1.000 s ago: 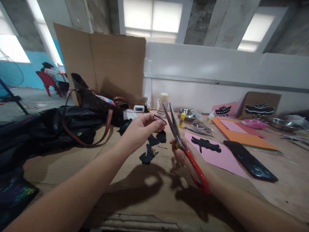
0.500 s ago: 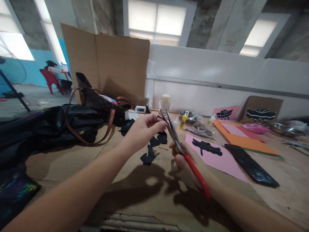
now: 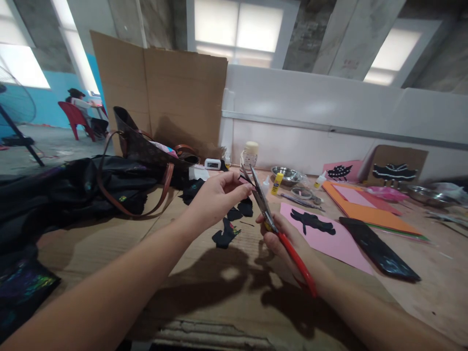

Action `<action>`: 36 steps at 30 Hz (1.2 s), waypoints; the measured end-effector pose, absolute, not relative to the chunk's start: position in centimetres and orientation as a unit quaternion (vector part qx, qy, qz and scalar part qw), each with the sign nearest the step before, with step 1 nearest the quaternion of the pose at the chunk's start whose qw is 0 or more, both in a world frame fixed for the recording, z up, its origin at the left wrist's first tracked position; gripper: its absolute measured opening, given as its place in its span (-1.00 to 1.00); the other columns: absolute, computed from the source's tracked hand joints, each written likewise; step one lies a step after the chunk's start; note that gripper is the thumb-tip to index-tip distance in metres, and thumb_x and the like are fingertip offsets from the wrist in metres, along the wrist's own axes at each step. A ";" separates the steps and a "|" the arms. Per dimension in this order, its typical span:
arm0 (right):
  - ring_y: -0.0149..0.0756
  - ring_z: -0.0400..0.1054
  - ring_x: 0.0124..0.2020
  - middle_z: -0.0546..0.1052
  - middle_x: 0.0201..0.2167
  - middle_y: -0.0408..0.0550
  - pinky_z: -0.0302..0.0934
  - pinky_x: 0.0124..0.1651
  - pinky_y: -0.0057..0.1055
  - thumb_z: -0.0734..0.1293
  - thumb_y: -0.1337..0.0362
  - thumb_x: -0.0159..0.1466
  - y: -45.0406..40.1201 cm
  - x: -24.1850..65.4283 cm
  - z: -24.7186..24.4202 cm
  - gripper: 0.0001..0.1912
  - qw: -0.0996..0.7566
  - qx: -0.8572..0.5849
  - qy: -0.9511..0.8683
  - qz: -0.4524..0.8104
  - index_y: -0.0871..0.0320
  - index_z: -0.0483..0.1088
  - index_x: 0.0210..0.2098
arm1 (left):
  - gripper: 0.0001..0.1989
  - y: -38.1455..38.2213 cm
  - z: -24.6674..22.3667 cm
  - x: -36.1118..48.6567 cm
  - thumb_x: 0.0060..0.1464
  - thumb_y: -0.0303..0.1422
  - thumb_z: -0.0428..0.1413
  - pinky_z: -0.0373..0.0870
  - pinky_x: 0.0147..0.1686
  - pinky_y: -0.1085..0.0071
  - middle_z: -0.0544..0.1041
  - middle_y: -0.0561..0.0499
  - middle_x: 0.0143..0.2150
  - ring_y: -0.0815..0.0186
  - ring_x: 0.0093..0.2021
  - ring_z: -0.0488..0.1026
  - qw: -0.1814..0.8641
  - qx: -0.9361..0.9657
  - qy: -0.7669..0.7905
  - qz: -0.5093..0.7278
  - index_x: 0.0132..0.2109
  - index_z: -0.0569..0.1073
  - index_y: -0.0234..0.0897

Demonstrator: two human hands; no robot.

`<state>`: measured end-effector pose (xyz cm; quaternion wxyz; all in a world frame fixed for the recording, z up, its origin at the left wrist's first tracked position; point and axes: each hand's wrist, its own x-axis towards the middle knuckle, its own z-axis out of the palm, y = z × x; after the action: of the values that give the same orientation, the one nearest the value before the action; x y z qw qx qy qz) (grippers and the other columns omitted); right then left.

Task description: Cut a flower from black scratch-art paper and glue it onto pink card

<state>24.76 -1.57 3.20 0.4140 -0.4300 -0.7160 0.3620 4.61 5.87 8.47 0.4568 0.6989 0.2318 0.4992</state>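
My left hand (image 3: 223,195) pinches a small dark scrap with a pinkish side (image 3: 245,181) between thumb and fingers. Red-handled scissors (image 3: 298,258) are held in my right hand (image 3: 280,234), their blades parted and pointing up beside the scrap. Below my hands, several black fabric pieces lie on the cardboard, one of them with coloured marks (image 3: 224,235). A black cut-out shape (image 3: 313,222) rests on a pink sheet (image 3: 340,251) to the right of the scissors.
Black cloth (image 3: 73,195) and a brown handbag (image 3: 142,151) lie at the left. Farther back stand a bottle (image 3: 250,153), a yellow glue stick (image 3: 277,184) and a metal bowl (image 3: 287,175). A black pouch (image 3: 380,248) and orange paper (image 3: 376,209) are at the right. A person sits far left.
The view has shifted very slightly. Both hands keep nearly the same pose, with the scissor blades still apart beside the scrap.
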 end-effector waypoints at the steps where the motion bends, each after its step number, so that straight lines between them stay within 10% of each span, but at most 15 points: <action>1: -0.34 0.12 -0.41 0.24 -0.37 -0.19 0.07 -0.34 -0.38 0.26 -0.32 0.34 -1.6 24.7 3.2 -0.41 0.418 -0.434 -0.711 0.363 0.07 0.29 -0.02 | -0.78 5.8 8.5 4.6 0.12 -0.19 0.27 0.47 -0.06 0.33 0.56 0.01 -0.26 0.29 -0.20 0.52 0.453 0.701 0.234 0.499 -0.22 0.55 -0.26; 36: -0.38 0.08 -0.45 0.25 -0.38 -0.19 0.04 -0.38 -0.38 0.26 -0.36 0.29 -2.2 24.3 4.4 -0.34 0.407 -0.480 -0.702 0.333 0.13 0.34 -0.06 | -0.76 6.0 8.3 4.7 0.09 -0.19 0.29 0.46 -0.05 0.29 0.57 0.01 -0.27 0.26 -0.21 0.53 0.449 0.693 0.242 0.509 -0.21 0.55 -0.28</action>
<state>24.26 -2.15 4.35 0.4068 -0.4798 -0.7023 0.3334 4.66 5.95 8.27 0.4488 0.6933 0.2423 0.5091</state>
